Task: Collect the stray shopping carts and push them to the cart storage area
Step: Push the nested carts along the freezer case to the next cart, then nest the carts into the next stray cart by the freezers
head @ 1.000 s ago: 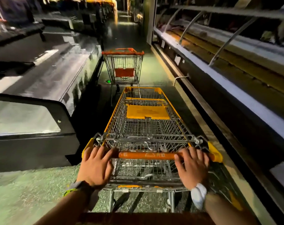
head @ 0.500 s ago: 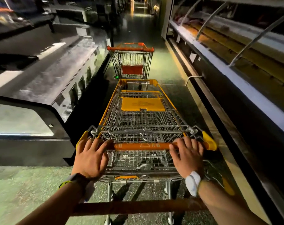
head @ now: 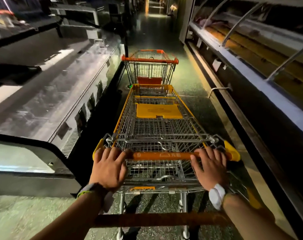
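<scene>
A yellow-trimmed wire shopping cart (head: 157,111) stands in front of me in a dark store aisle. My left hand (head: 109,168) lies over the left end of its orange handle (head: 162,155), fingers spread and fairly straight. My right hand (head: 210,168) presses on the right end the same way, with fingertips over the bar. Straight ahead stands a second cart with orange trim (head: 149,59), handle towards me. The yellow cart's nose reaches the rear of that cart's basket.
A long freezer chest (head: 48,94) runs along the left, close to the carts. A chilled shelf unit (head: 251,78) with a low rail lines the right. The aisle floor (head: 157,28) continues far ahead. A blurred brown bar (head: 161,219) crosses below my wrists.
The yellow cart has rolled forward along the aisle with both hands on its handle. The gap to the orange-trimmed cart has closed.
</scene>
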The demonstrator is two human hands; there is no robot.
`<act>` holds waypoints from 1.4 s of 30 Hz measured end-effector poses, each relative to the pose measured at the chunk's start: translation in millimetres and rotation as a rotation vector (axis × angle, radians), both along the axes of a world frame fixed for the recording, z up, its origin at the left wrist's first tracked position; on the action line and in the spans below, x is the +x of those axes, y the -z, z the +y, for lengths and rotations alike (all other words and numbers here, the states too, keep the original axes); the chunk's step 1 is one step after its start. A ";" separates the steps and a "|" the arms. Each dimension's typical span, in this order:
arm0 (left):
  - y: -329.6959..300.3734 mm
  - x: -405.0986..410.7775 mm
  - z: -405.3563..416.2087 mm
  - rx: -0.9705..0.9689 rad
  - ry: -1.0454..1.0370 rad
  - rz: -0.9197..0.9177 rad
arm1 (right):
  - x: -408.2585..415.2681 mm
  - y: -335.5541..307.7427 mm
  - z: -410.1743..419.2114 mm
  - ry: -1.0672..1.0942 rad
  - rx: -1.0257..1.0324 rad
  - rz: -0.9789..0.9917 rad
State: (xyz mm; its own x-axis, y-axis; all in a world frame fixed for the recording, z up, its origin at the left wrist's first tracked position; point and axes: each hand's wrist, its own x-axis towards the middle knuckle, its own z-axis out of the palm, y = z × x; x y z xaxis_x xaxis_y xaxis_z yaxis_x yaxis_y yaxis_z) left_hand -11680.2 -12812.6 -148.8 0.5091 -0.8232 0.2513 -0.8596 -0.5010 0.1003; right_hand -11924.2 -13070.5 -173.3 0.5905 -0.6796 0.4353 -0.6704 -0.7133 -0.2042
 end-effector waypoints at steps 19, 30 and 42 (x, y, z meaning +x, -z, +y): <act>-4.5 114.8 -124.5 0.061 -0.054 0.038 | 124.3 -2.8 -129.3 -0.033 0.043 -0.011; -6.3 153.6 -166.1 0.087 -0.092 0.049 | 164.3 -6.7 -174.0 -0.059 0.057 0.001; -5.6 194.1 -192.0 0.093 -0.080 0.112 | 200.3 -11.7 -200.3 -0.047 0.097 0.033</act>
State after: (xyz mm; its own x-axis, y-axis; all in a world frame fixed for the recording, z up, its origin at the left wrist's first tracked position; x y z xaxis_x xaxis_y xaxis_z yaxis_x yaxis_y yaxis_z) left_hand -11486.1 -13004.7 -143.2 0.5949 -0.7956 0.1140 -0.8023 -0.5794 0.1435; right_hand -11723.9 -13270.8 -161.6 0.6355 -0.6889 0.3485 -0.6442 -0.7220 -0.2525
